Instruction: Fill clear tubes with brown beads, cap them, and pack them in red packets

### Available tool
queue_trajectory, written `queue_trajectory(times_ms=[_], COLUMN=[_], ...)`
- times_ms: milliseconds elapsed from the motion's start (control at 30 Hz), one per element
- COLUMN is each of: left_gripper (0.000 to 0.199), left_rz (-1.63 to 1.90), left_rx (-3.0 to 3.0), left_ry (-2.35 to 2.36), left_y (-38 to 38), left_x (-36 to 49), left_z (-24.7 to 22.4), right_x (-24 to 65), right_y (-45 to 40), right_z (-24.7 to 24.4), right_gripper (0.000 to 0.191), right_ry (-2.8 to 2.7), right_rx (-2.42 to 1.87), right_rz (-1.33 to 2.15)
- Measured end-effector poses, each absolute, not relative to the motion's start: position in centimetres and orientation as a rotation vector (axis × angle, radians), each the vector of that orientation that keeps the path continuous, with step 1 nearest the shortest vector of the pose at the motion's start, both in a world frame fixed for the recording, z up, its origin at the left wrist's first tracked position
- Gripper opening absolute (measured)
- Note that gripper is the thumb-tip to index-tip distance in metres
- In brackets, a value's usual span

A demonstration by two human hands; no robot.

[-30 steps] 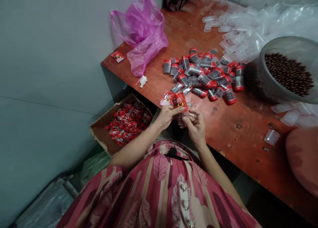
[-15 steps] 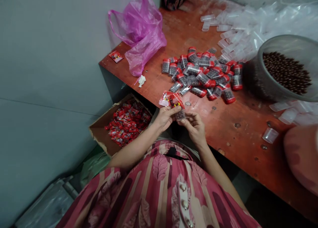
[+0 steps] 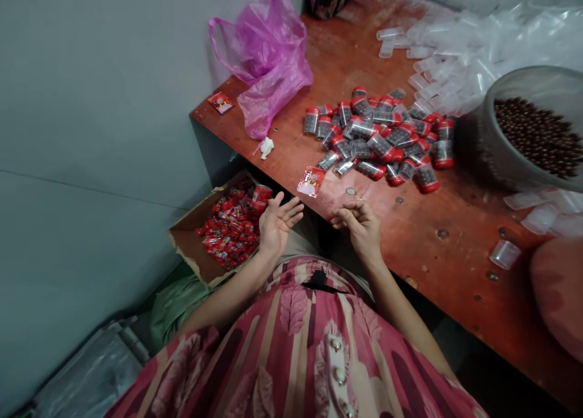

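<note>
My left hand (image 3: 277, 220) is open, palm up, above the corner of a cardboard box (image 3: 189, 239) packed with red packets. A red-wrapped jar (image 3: 262, 195) lies on that heap, just beyond my fingers. My right hand (image 3: 357, 226) holds nothing, its fingers loosely curled at the front edge of the red-brown wooden table (image 3: 455, 242). Between my hands, a small red sachet (image 3: 311, 181) lies flat on the table. Farther on is a heap of clear, red-capped jars (image 3: 373, 137) filled with dark round sweets.
A grey bowl of brown balls (image 3: 531, 132) stands at the right, beside many clear empty containers (image 3: 455, 56). A pink plastic bag (image 3: 266, 62) and another red sachet (image 3: 221, 102) lie at the table's left. A grey wall runs along the left. A pink cushion (image 3: 558, 293) intrudes at the right.
My hands have parted and no longer hold the sachet and jar. The sachet now lies on the table, and a red-wrapped jar shows on the box's heap. My left hand has moved left.
</note>
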State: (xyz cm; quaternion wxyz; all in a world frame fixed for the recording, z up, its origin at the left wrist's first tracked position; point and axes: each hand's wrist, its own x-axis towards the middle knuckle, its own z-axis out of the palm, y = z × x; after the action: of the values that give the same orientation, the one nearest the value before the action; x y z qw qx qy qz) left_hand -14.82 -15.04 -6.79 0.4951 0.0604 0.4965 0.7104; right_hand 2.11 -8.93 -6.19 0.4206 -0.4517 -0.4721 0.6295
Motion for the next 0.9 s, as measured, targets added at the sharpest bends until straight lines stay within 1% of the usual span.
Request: queue_trajectory(times_ms=[67, 133, 233, 300, 333, 400, 567, 633, 767, 900], left_gripper=[0.051, 0.042, 0.033, 0.028, 0.026, 0.021, 0.016, 0.017, 0.020, 0.028], left_rz=[1.663, 1.567, 1.237, 1.045, 1.006, 1.042, 1.329, 1.394, 1.424, 1.542], left_rx=[0.469, 0.977, 1.624, 1.790, 1.807, 1.765, 1.507, 1.440, 1.339, 1.064], left_ry=[1.450, 1.700, 1.983, 2.095, 2.122, 2.115, 1.944, 1.863, 1.705, 1.566], left_y=[-14.2, -12.5, -9.8, -8.5, -8.0, -7.6, -7.8, -8.2, -9.1, -9.6], left_x=[-15.5, -16.0, -16.5, -16.6, -16.6, -16.5, -16.1, -15.7, -14.4, -13.8], left_z=[-7.4, -7.8, -8.2, -8.6, -8.8, -9.2, -9.1, -8.4, -6.6, -5.6], right_x=[2.1, 1.9, 1.6, 1.6, 1.7, 1.7, 0.9, 0.1, -1.3, -1.6], right_y=[-8.8, -8.7, -8.8, -8.9, -8.8, -8.7, -7.4, -6.5, -4.7, -3.9], right_z=[-6.3, -6.3, -6.1, -6.0, -6.0, -6.1, -6.1, -6.1, -6.1, -5.8], right_gripper=[0.024, 0.023, 0.023, 0.023, 0.023, 0.022, 0.022, 0.027, 0.039, 0.036], right_ry=[-1.183, -1.207, -1.263, -1.292, -1.300, -1.307, -1.315, -1.263, -1.126, -1.077], right_rx=[-1.143, -1.152, -1.159, -1.166, -1.168, -1.175, -1.178, -1.147, -1.052, -1.066], right_rz=[1.569, 1.572, 1.571, 1.568, 1.568, 1.573, 1.548, 1.538, 1.636, 1.602])
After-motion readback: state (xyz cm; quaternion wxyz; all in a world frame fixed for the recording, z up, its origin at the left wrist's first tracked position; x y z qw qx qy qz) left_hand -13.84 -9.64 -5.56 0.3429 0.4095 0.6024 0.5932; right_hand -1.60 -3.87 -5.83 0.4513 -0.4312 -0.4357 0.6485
